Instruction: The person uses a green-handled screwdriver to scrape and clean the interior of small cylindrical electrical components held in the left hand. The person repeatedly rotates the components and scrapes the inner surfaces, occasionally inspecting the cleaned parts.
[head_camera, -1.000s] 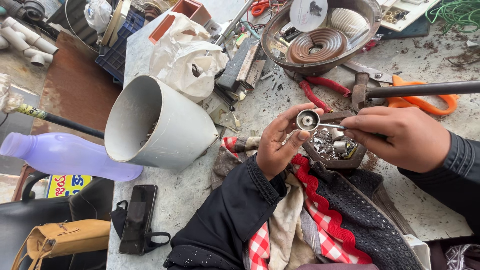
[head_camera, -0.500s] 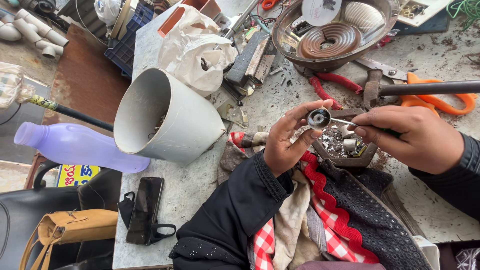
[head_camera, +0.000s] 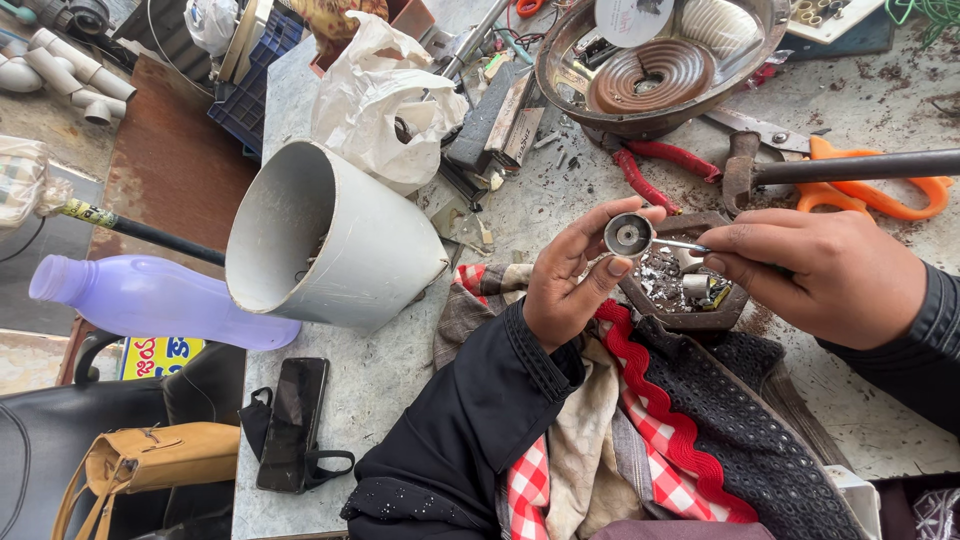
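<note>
My left hand (head_camera: 575, 278) holds a small round metal cup-shaped part (head_camera: 629, 235) between thumb and fingertips, its open face toward the camera. My right hand (head_camera: 820, 275) pinches a thin metal tool (head_camera: 682, 245) whose tip touches the side of that part. Directly below both hands sits a dark dish of small metal pieces (head_camera: 690, 300). A patchwork cloth (head_camera: 650, 440) in red check, black and beige lies under my forearms.
A white plastic bucket (head_camera: 330, 240) lies on its side to the left, beside a purple bottle (head_camera: 160, 300). A black phone (head_camera: 292, 422) lies near the table edge. Behind are a metal bowl with a copper coil (head_camera: 650, 75), red pliers (head_camera: 650, 170), orange scissors (head_camera: 870, 190) and a hammer (head_camera: 850, 168).
The view has shifted slightly. My hands stay together over the dish, and the tool tip remains at the round part, which sits a little higher.
</note>
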